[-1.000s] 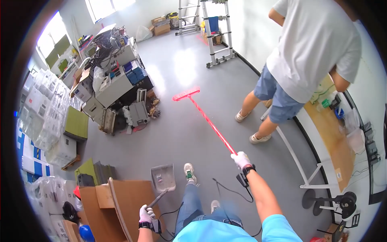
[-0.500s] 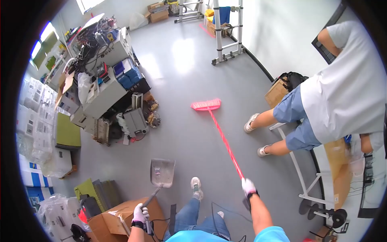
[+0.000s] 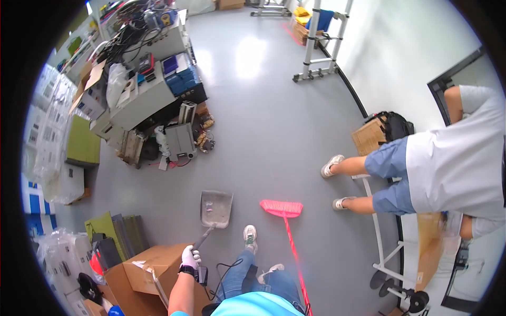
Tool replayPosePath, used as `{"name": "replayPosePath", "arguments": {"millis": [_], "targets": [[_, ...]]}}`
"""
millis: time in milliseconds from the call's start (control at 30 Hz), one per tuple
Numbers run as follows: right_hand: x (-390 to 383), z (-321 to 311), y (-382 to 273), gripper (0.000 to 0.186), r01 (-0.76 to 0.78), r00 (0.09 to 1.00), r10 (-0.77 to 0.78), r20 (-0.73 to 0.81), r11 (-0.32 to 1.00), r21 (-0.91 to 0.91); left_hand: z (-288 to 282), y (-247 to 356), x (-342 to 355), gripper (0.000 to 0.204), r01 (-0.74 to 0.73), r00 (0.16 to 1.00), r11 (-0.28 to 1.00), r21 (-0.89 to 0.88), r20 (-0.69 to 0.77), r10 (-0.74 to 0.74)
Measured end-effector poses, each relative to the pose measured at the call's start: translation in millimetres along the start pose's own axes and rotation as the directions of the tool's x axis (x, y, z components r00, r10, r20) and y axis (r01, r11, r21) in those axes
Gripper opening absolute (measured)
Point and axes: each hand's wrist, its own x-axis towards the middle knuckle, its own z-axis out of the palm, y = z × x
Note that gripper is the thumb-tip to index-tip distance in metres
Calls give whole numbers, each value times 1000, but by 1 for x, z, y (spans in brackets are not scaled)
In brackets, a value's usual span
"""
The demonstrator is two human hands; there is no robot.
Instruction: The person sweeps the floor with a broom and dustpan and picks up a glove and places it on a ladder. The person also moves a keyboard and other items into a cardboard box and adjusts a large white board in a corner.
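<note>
My left hand point(image 3: 191, 257), in a white glove with a dark wrist strap, is closed round the handle of a grey dustpan point(image 3: 216, 210). The pan lies on the floor ahead of my feet with a few small bits in it. To its right, a pink broom point(image 3: 282, 208) rests its bristle head on the floor, the head apart from the pan. Its red striped stick runs back beside my right leg and leaves the lower edge. My right hand is out of sight.
A large open cardboard box point(image 3: 153, 268) stands beside my left arm. A cluttered workbench point(image 3: 145, 100) is at the left. On the right a person point(image 3: 453, 158) in grey shirt and blue shorts stands near a white metal frame point(image 3: 377, 226). A ladder point(image 3: 311, 45) leans farther back.
The broom head has come back toward me, from far ahead to beside the dustpan. My right hand has left the view. The left hand keeps its hold on the dustpan.
</note>
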Motion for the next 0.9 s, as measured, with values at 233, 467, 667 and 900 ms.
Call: {"name": "replayPosePath", "arguments": {"millis": [233,467,667,900], "targets": [[57,-75,32,44,-220,955,140,261,925,309,-16,-32,4,12,-29,1000,997,-69,-12,28],[252,-227,-157,35,264,933,-77,-351,809,525,-48,-74,-15,12,-68,997,991,-115,-38,64],[293,-272,-236,45,259,933,-133,-335,894,366,-75,-106,-20,13,-85,996,982,-171,-9,85],[211,-142,-7,48,197,950,-183,-252,980,32,-108,-162,-19,12,-136,990,955,-264,-84,118]]}}
